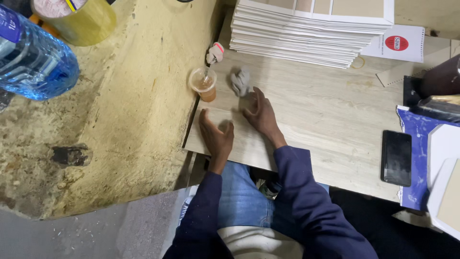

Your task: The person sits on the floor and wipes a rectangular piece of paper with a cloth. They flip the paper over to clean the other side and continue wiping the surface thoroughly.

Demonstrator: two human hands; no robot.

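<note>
My left hand rests open near the front left corner of a light wooden board, fingers spread, holding nothing. My right hand hovers open just to its right, fingertips reaching toward a crumpled grey cloth a short way beyond them. A clear plastic cup with brownish liquid stands at the board's left edge, beside the cloth. A small balled white and pink rag lies behind the cup.
A tall stack of white sheets fills the back of the board. A black phone lies at the right, near blue plastic and white panels. A blue water bottle and yellow tape roll sit upper left.
</note>
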